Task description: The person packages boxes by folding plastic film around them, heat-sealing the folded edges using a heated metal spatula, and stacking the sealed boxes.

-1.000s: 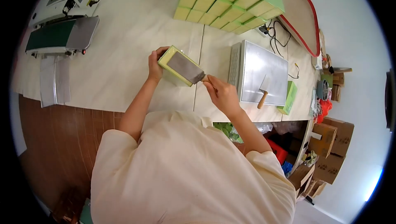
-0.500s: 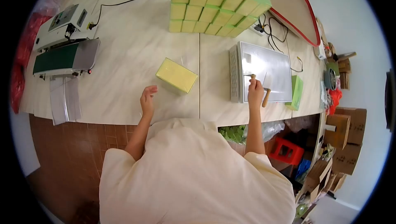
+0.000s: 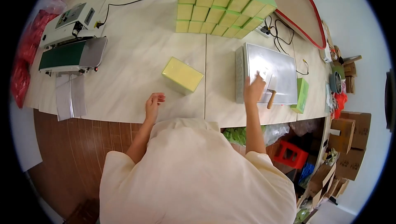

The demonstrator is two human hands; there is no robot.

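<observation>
The yellow-green box (image 3: 182, 75) rests at an angle on the table with its yellow face up. Near the table's front edge, my left hand (image 3: 154, 103) is held off the box, fingers loosely curved and apart, holding nothing. My right hand (image 3: 255, 88) is over the left part of the flat metal plate (image 3: 284, 69) of a heating unit. Its fingers are bent and what they grip, if anything, is hard to make out. Just right of this hand, a spatula with a wooden handle (image 3: 271, 99) lies on the plate.
Stacked green boxes (image 3: 214, 15) stand at the back. A sealing machine (image 3: 70, 54) with a green belt is at the left. Right of the plate is a green box (image 3: 302, 96); behind lie black cables (image 3: 277, 38) and a red-rimmed tray (image 3: 301, 9). A red stool (image 3: 291, 154) stands below.
My left hand has let go of the box, which now rests on the table. My right hand has carried the spatula from the box to the metal plate.
</observation>
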